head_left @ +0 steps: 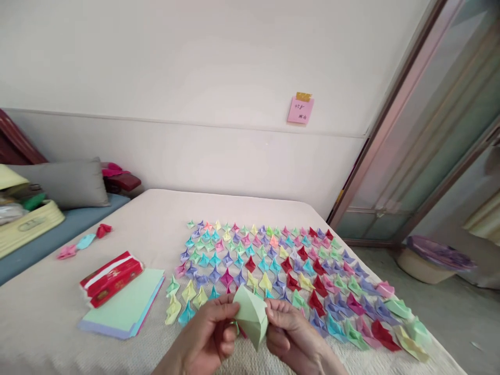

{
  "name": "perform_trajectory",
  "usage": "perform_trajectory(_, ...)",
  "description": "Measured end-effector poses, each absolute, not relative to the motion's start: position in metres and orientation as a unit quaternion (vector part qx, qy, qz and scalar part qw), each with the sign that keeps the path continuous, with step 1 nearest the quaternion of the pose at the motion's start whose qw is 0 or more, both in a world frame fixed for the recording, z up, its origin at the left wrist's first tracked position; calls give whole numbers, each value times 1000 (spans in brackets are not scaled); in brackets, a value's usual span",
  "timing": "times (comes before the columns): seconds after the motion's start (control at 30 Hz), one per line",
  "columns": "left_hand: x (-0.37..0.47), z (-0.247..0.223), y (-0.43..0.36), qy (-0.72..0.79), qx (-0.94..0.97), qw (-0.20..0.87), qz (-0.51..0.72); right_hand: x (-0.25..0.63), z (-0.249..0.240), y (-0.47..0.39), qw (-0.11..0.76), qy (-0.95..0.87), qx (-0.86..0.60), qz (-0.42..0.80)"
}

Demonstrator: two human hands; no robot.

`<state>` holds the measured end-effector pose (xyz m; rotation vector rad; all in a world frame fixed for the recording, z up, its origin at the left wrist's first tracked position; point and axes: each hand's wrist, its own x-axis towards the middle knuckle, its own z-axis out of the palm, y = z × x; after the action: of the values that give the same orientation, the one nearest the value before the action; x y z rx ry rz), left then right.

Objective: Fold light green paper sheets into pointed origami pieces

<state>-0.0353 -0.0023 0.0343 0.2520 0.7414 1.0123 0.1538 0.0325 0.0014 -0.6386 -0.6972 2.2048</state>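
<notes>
Between my two hands is a partly folded piece of pale green paper [250,316], lifted in front of me with a point facing down. My left hand [211,328] pinches its left edge between thumb and fingers. On the opposite edge, my right hand [291,325] has the same kind of pinch. Beyond and around the hands stand rows of small folded paper boats [250,264] in many colours, spread over the bed's pale cover [164,213]. My hands hide some of the nearest boats.
To the left lie a stack of coloured paper sheets [125,307], a red tissue pack [112,278] and several crumpled paper pieces [86,241]. A grey pillow [74,182] and a yellow basket [33,226] are farther left. A pink note [300,110] hangs on the wall; a lined bin [424,265] stands right.
</notes>
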Motion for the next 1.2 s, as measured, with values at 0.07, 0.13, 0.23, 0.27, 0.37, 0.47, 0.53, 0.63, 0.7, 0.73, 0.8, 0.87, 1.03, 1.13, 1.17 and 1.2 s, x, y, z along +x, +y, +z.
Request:
perform_trajectory(0.07,-32,33,-3,366,95,792,480,158,-3,32,376,-257,-252,854)
perform_trajectory(0.13,-29,31,-3,380,77,784,485,163,-4,32,386,-243,-256,852)
perform_trajectory(0.23,-23,30,-6,390,53,783,482,169,-2,30,396,-224,-260,852)
perform_trajectory(0.27,-21,31,-7,392,44,787,474,170,-2,29,398,-221,-261,851)
perform_trajectory(0.37,-15,36,-10,392,19,812,433,170,-2,27,399,-215,-264,851)
perform_trajectory(0.47,-11,39,-13,382,4,838,389,168,-4,26,392,-208,-267,855)
perform_trajectory(0.53,-10,38,-14,369,4,852,371,168,-5,25,389,-205,-267,857)
perform_trajectory(0.63,-9,34,-15,348,16,867,356,168,-6,25,384,-210,-268,858)
perform_trajectory(0.7,-9,32,-16,337,25,874,349,169,-8,25,378,-219,-268,859)
perform_trajectory(0.73,-8,31,-17,332,30,877,345,169,-8,25,375,-224,-267,859)
perform_trajectory(0.8,-7,29,-17,327,37,882,338,171,-10,25,372,-234,-265,858)
perform_trajectory(0.87,-7,28,-17,326,44,884,332,171,-11,26,376,-240,-260,856)
perform_trajectory(1.03,-5,19,-15,317,67,895,306,171,-11,26,381,-243,-257,855)
perform_trajectory(1.13,-1,14,-15,293,91,903,301,169,-10,25,373,-239,-266,856)
perform_trajectory(1.17,0,14,-16,285,99,905,301,168,-10,25,370,-237,-268,857)
perform_trajectory(1.2,2,14,-16,276,106,907,301,168,-10,25,369,-236,-269,857)
